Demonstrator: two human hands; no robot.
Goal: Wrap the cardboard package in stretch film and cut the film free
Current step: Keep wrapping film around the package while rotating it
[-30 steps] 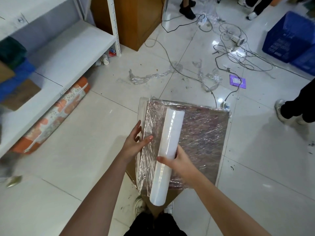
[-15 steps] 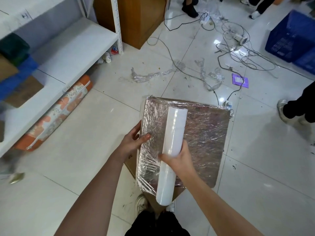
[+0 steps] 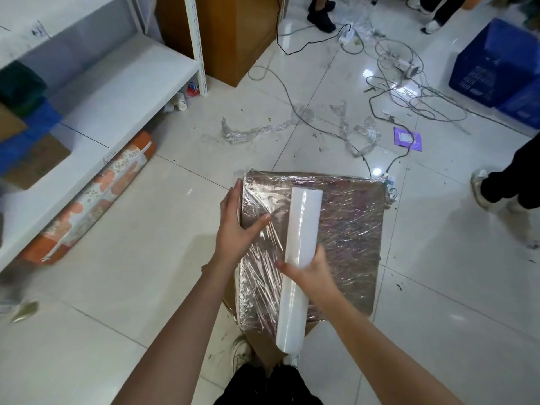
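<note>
Left hand [image 3: 233, 229] slid up package [image 3: 344, 229]; no legible labels, seemingly.

the roll of film [image 3: 298, 267] is milky white, and the cardboard package [image 3: 344, 238] shows brown under glossy clear wrap — silver-streaked where light catches it. the floor tiles [image 3: 146, 258] are pale off-white, the crate [image 3: 496, 59] deep blue, the cabinet [image 3: 230, 33] orange-brown wood. a long bundle [image 3: 93, 197] under the white shelf [image 3: 117, 83] carries orange and cream floral print — a small purple card [image 3: 407, 138] lies among grey cables [image 3: 409, 92].
</note>
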